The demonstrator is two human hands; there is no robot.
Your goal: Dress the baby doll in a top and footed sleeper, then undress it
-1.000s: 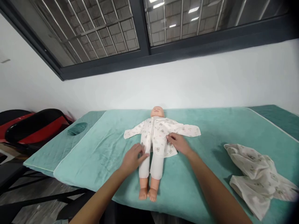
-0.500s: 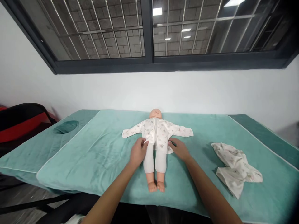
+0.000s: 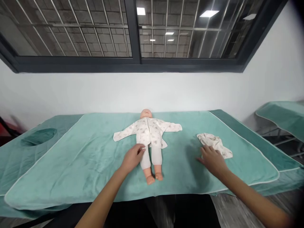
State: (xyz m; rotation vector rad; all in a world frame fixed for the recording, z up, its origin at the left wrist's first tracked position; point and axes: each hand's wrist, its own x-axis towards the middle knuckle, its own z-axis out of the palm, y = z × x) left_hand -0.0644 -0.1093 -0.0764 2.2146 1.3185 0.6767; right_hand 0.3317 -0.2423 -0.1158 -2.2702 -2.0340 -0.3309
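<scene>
A baby doll [image 3: 146, 113] lies on its back on the green cover, arms out to the sides. It wears a white printed shirt [image 3: 142, 129] and white leggings [image 3: 156, 155], with bare feet showing. My left hand [image 3: 133, 157] is beside the doll's thigh on the left, just below the shirt hem, fingers loosely bent and apart with nothing visible in them. Over on the right, a crumpled white printed garment [image 3: 220, 146] lies on the cover. My right hand [image 3: 213, 160] is over its near side, fingers spread; whether they touch the cloth I cannot tell.
The green cover [image 3: 83, 158] spreads over a bed against the white wall [image 3: 154, 91]. A face hole [image 3: 39, 137] is at the bed's left end. Above is a dark-framed window [image 3: 136, 65] with bars. Another green-covered bed [image 3: 285, 115] stands at the far right.
My right hand has left the shirt hem and moved right to the crumpled garment. My left hand has let go of the hem and lowered slightly. The view has turned right.
</scene>
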